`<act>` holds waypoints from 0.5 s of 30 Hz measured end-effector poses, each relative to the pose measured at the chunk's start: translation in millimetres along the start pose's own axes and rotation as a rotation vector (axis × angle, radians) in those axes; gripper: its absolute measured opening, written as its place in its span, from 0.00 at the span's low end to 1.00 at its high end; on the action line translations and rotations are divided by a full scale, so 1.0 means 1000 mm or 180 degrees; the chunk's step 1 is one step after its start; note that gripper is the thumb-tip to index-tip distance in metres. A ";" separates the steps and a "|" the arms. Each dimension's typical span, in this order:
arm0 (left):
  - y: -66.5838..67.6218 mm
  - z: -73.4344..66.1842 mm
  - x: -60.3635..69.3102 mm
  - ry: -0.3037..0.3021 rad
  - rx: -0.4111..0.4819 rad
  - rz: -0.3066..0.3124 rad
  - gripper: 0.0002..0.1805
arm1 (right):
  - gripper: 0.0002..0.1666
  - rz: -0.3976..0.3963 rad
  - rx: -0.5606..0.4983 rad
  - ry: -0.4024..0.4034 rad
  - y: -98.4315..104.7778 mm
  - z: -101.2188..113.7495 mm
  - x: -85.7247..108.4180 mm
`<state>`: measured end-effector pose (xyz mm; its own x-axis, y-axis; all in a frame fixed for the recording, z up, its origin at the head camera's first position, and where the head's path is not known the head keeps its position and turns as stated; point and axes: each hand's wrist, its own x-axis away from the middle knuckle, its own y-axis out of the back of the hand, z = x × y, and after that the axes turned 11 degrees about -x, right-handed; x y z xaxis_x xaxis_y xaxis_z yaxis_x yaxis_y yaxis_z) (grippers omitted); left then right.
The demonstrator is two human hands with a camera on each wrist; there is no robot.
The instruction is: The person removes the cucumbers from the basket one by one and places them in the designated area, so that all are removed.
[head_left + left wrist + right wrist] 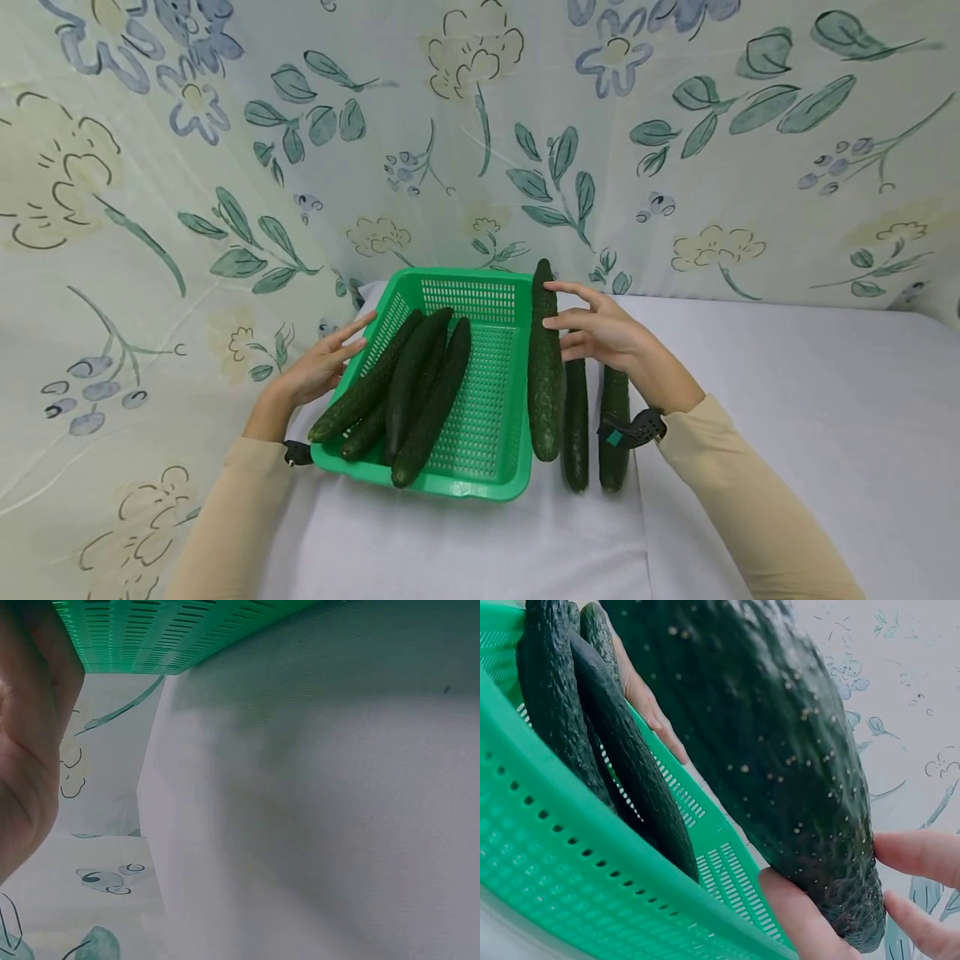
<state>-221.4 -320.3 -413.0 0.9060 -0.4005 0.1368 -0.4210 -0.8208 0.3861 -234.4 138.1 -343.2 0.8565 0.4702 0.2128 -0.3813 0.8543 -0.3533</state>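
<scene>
My right hand (603, 332) pinches a dark green cucumber (545, 375) between thumb and fingertips near its far end. This cucumber is held up along the basket's right rim; its bumpy skin (772, 750) fills much of the right wrist view. Several cucumbers (427, 383) lie lengthwise in the left part of the green plastic basket (517, 475). Against the basket's left side rests my left hand (318, 367), its visible fingers fairly straight; its thumb is hidden. The left wrist view shows part of that hand (26, 742) beside the perforated basket.
Two more cucumbers (576, 425) lie side by side on the white cloth (787, 400), right of the basket and partly beneath my right hand. A floral curtain (480, 125) hangs behind and along the left.
</scene>
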 end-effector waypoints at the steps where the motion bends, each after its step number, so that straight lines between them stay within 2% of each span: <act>1: 0.000 0.000 0.000 0.0004 -0.0005 -0.0005 0.31 | 0.41 -0.0008 0.0026 0.0012 0.001 0.000 0.001; 8: 0.000 0.001 0.000 -0.0005 0.0013 0.0002 0.30 | 0.41 -0.0099 0.0165 0.0023 0.011 -0.002 0.007; 15: 0.001 0.002 -0.001 -0.0049 0.0062 0.0038 0.30 | 0.41 -0.0165 0.0071 -0.0037 0.025 -0.003 0.014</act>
<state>-222.4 -321.0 -414.3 0.9003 -0.4163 0.1270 -0.4326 -0.8236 0.3668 -231.0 165.0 -352.2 0.8713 0.4277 0.2407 -0.3444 0.8822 -0.3211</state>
